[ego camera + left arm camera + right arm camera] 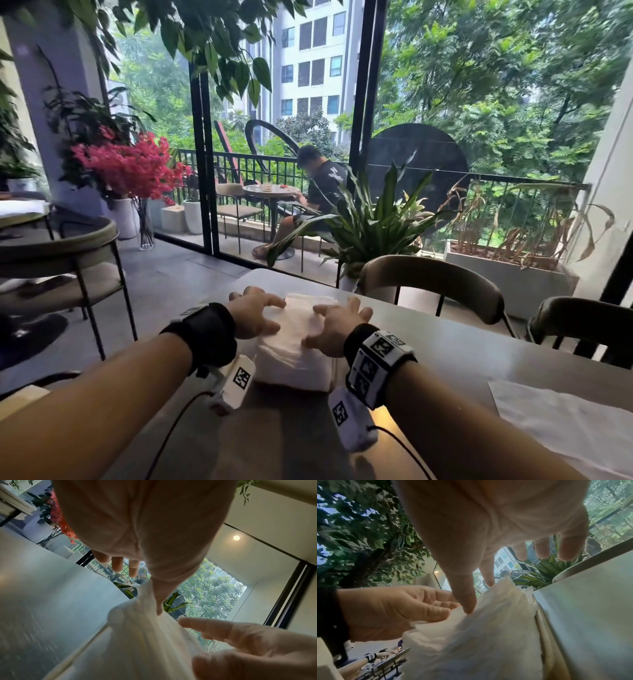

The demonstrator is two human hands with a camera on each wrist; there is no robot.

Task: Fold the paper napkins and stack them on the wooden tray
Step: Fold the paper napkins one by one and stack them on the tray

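Observation:
A stack of white paper napkins [294, 349] lies on the grey table in front of me. A pale wooden tray rim [547, 642] shows along the stack's right side; the rest of the tray is hidden under the paper. My left hand [270, 315] is over the stack's left part with fingers spread, its thumb [158, 607] touching the top napkin [147, 635]. My right hand [320, 325] is over the right part, with thumb [467, 605] and index fingertip resting on the crumpled top napkin [488, 628]. Neither hand is curled round anything.
An unfolded white napkin [565, 431] lies flat at the table's [479, 353] near right. Two chairs [431, 277] stand at the far edge, with a potted plant [373, 219] behind them. A glass wall and a balcony with a seated person lie beyond.

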